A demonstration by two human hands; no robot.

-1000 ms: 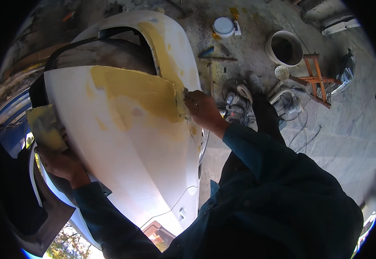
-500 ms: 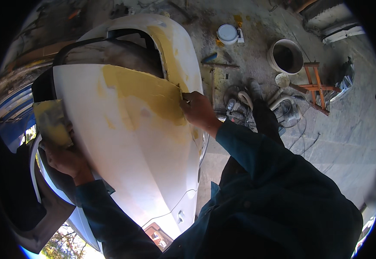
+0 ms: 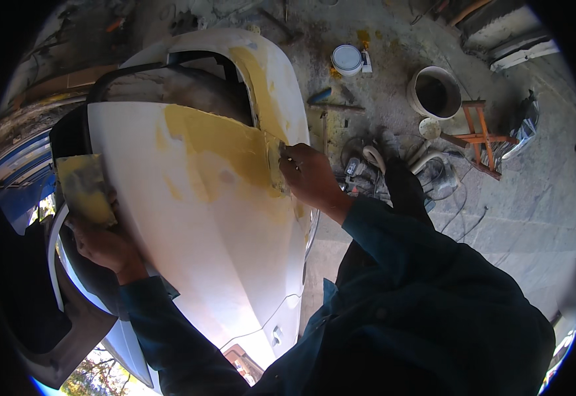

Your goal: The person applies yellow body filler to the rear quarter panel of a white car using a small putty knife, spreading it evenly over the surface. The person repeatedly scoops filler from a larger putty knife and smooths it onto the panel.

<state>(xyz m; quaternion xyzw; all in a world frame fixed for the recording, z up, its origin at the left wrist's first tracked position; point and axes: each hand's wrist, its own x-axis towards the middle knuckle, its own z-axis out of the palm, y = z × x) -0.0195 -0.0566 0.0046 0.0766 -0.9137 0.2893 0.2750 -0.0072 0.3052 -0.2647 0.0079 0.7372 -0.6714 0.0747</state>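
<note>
Right hand (image 3: 316, 177) sat just right of frame center, fingers clamped on the near edge of a thin, smeared spreader blade (image 3: 275, 162). Blade lay over the right end of the yellow filler (image 3: 218, 142), upper middle of frame; it looked to be touching, though the edge was too small to be sure.

Filler covered the upper part of a white car body panel (image 3: 202, 218), just below a dark window opening (image 3: 202, 82). A second yellow strip ran down the right side of that opening.

Left hand (image 3: 106, 247) was at lower left, fingers closed on the lower end of a flat square board (image 3: 86, 188) smeared yellow and gray. Board was tilted, beside the panel's left edge.

Floor, upper right: lidded can (image 3: 347, 59), pale bucket (image 3: 417, 102), reddish frame (image 3: 479, 138) right of and below the bucket.
</note>
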